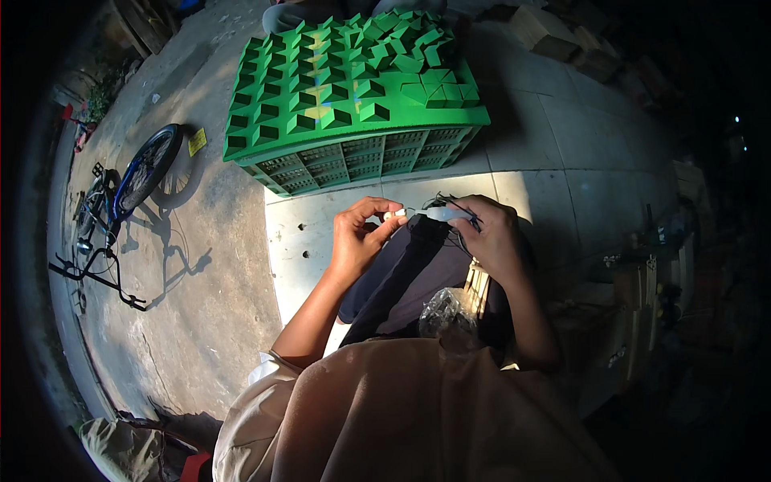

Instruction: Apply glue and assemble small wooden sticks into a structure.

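Note:
My left hand [359,234] is closed, pinching a small whitish piece [394,215] between thumb and fingertips. My right hand [491,231] grips a small translucent white bottle [448,214] lying on its side. Its narrow tip points left toward the whitish piece, close to it; I cannot tell whether they touch. Thin dark strands [440,198] stick out around the bottle and my right fingers. On my lap, below the right hand, lie a bundle of thin pale sticks [477,287] and a crumpled clear plastic bag [446,312].
Ahead stands a green plastic crate [361,161] topped by a green board [233,128] bearing rows of green wedge-shaped blocks [337,119], with more heaped at far right. A blue bicycle [132,185] lies on the concrete at left. Wooden blocks [546,34] sit at the back right.

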`<state>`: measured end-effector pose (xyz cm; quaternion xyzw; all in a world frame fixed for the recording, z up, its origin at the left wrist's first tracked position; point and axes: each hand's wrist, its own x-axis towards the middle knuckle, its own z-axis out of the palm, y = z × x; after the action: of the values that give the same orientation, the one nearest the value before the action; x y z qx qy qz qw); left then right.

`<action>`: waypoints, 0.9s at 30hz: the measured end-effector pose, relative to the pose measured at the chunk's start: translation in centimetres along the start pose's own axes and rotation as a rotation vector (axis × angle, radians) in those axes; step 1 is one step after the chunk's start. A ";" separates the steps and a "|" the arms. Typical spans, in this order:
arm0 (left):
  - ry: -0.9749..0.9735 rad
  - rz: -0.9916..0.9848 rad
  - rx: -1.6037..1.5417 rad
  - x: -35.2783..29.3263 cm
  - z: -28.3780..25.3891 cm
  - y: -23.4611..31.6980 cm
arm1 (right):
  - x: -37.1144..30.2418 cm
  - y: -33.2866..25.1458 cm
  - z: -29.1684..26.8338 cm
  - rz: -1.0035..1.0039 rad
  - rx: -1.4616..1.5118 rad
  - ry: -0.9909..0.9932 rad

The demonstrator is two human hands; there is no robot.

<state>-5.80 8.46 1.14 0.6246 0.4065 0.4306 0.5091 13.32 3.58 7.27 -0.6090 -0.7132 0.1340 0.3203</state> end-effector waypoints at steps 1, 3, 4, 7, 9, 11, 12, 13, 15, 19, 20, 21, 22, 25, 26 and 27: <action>0.017 -0.019 -0.016 0.0 0.1 0.1 | -0.9 0.5 -0.3 0.196 0.278 0.031; 0.017 -0.095 -0.019 0.2 0.3 0.1 | -3.6 1.8 -2.0 0.445 0.585 0.080; 0.020 -0.092 -0.019 0.3 0.4 0.1 | -5.3 2.5 -3.2 0.484 0.598 0.152; 0.068 -0.039 -0.083 0.5 0.9 -0.4 | -12.0 4.7 -7.3 0.456 0.672 0.563; 0.077 -0.039 -0.087 0.6 1.2 -1.0 | -18.3 5.8 -10.7 0.686 0.441 0.896; 0.092 0.035 -0.091 0.9 1.5 -1.6 | -25.9 6.4 -14.1 0.903 0.219 1.142; 0.111 0.028 -0.053 1.1 1.7 -1.9 | -29.6 6.9 -15.2 0.853 0.228 1.297; 0.106 0.048 -0.051 1.2 1.9 -2.2 | -33.4 7.3 -15.9 0.842 0.226 1.453; 0.126 0.052 -0.021 1.4 2.1 -2.5 | -40.3 8.1 -16.4 0.813 -0.003 1.517; 0.143 0.091 -0.009 1.6 2.5 -2.7 | -48.3 10.5 -14.7 0.820 -0.221 1.570; 0.114 0.095 -0.017 1.6 2.5 -2.6 | -49.3 11.1 -14.3 0.740 -0.256 1.545; 0.098 0.096 -0.005 1.6 2.6 -2.5 | -49.8 11.7 -13.9 0.828 -0.197 1.579; 0.104 0.127 0.003 1.6 2.8 -2.4 | -50.2 12.2 -13.6 1.007 -0.122 1.626; 0.100 0.128 -0.019 1.5 2.8 -2.0 | -50.3 12.7 -13.2 1.051 -0.176 1.565; 0.089 0.120 -0.011 1.4 2.8 -1.9 | -50.1 12.6 -13.2 1.051 -0.169 1.562; 0.085 0.134 -0.040 1.4 2.8 -2.0 | -49.9 12.2 -13.4 0.961 -0.164 1.596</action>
<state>-2.83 9.23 -0.93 0.6213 0.3766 0.4978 0.4737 33.80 -44.01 -4.34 -0.7710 0.0389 -0.2566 0.5816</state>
